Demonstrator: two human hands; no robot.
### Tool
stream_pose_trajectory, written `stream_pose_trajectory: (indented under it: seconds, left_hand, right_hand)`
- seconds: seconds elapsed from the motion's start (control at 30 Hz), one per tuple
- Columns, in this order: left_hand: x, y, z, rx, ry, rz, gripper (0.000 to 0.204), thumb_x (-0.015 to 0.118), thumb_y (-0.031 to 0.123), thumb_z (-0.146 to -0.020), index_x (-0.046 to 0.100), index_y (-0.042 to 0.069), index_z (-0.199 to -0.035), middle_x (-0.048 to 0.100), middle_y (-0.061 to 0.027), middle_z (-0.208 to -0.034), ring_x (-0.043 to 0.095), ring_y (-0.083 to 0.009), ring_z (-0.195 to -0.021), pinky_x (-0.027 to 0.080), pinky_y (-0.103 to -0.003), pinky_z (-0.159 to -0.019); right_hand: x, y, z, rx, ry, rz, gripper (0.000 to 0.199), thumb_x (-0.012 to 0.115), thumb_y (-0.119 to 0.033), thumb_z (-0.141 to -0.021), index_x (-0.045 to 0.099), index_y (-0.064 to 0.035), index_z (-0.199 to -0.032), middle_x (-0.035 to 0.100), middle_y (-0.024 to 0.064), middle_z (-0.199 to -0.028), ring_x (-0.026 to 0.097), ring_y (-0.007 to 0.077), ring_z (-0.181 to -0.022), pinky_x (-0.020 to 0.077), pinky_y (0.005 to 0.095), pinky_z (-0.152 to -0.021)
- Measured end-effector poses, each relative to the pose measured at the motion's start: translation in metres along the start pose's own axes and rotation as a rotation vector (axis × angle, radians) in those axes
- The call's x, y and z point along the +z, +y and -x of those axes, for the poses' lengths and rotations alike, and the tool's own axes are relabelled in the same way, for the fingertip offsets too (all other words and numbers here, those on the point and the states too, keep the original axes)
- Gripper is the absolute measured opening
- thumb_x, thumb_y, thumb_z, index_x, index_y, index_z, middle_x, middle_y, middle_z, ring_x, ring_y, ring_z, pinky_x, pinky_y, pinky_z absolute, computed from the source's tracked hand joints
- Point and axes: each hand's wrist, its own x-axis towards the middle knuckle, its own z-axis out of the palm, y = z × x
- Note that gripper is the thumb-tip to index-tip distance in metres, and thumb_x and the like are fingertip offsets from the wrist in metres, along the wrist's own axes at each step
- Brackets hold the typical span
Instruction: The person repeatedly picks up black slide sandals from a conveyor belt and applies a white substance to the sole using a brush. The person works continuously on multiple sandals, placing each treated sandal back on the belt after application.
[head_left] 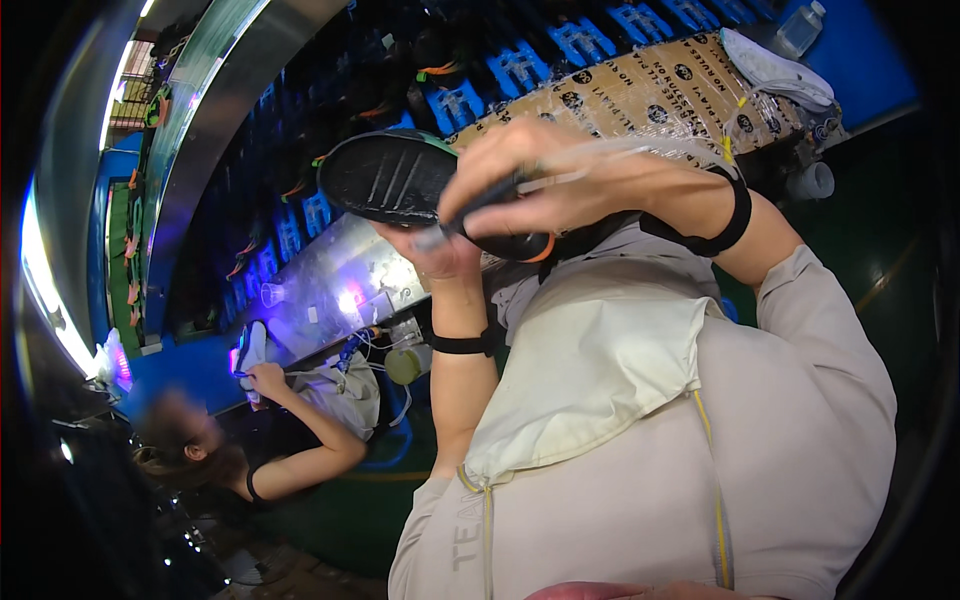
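A shoe [375,180] with a black sole, some green edging and an orange spot at one end is held up in front of me, sole showing. My left hand [437,252] grips it from below, most of its fingers hidden behind the shoe. Across the sole, my right hand [535,185] is closed around a dark handheld tool [490,197] with a blurred greyish tip by the sole's edge. A clear tube [640,146] runs from near that hand along the wrist. The tool's exact kind cannot be made out.
A printed cardboard-covered bench [610,95] lies ahead, with a white shoe [775,70] and a clear bottle [800,30] at far right. Blue holders [520,68] line up behind. A co-worker [300,430] at left holds another shoe [254,345]. A metal tabletop [330,265] lies between us.
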Motion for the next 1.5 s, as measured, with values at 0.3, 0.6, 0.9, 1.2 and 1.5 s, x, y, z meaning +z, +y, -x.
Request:
stream_pose_trajectory:
  seconds: [0.3, 0.6, 0.9, 1.2, 1.5]
  left_hand:
    - [0.02, 0.029, -0.022, -0.082, -0.188, 0.065, 0.094, 0.062, 0.078, -0.087, 0.058, 0.001, -0.14, 0.065, -0.0212, -0.126, 0.064, -0.0379, -0.118, 0.049, -0.053, -0.112]
    - [0.022, 0.063, -0.045, -0.021, -0.324, 0.09, 0.098, 0.056, 0.081, -0.092, 0.057, -0.003, -0.142, 0.061, -0.0245, -0.131, 0.064, -0.0396, -0.12, 0.047, -0.055, -0.115]
    - [0.04, 0.08, -0.064, 0.013, -0.517, 0.002, 0.111, 0.055, 0.089, -0.087, 0.054, -0.004, -0.149, 0.062, -0.0271, -0.139, 0.062, -0.0417, -0.126, 0.043, -0.059, -0.118]
    - [0.061, 0.081, -0.086, -0.204, -0.674, -0.146, 0.132, 0.045, 0.1, -0.08, 0.046, -0.01, -0.152, 0.062, -0.0338, -0.139, 0.066, -0.0471, -0.124, 0.055, -0.06, -0.108]
    - [0.095, 0.067, -0.12, -0.385, -0.386, -0.829, 0.064, 0.04, 0.056, -0.114, 0.064, 0.005, -0.145, 0.075, -0.005, -0.131, 0.072, -0.0104, -0.113, 0.058, -0.026, -0.094]
  right_hand:
    - [0.015, -0.022, -0.002, 0.198, 0.147, -0.049, 0.019, 0.078, -0.013, -0.087, 0.079, -0.0026, -0.103, 0.078, 0.0185, -0.101, 0.074, 0.0368, -0.089, 0.0597, 0.0423, -0.082]
    - [0.017, -0.018, -0.005, 0.083, 0.196, -0.064, 0.025, 0.081, -0.007, -0.091, 0.079, -0.0034, -0.115, 0.078, 0.0146, -0.103, 0.075, 0.0277, -0.094, 0.0578, 0.0386, -0.082]
    - [0.004, -0.017, -0.007, -0.104, 0.092, 0.21, 0.028, 0.083, -0.009, -0.089, 0.078, -0.0028, -0.116, 0.078, 0.015, -0.103, 0.074, 0.0328, -0.092, 0.0578, 0.0397, -0.079]
    - [-0.011, -0.016, -0.018, -0.08, -0.063, 0.37, 0.027, 0.083, -0.012, -0.089, 0.079, -0.0027, -0.115, 0.077, 0.0164, -0.103, 0.074, 0.0337, -0.092, 0.0593, 0.038, -0.08]
    - [-0.029, -0.009, -0.02, -0.15, -0.226, 0.575, 0.031, 0.083, -0.011, -0.089, 0.079, -0.0078, -0.12, 0.077, 0.0124, -0.102, 0.073, 0.033, -0.091, 0.0593, 0.0416, -0.079]
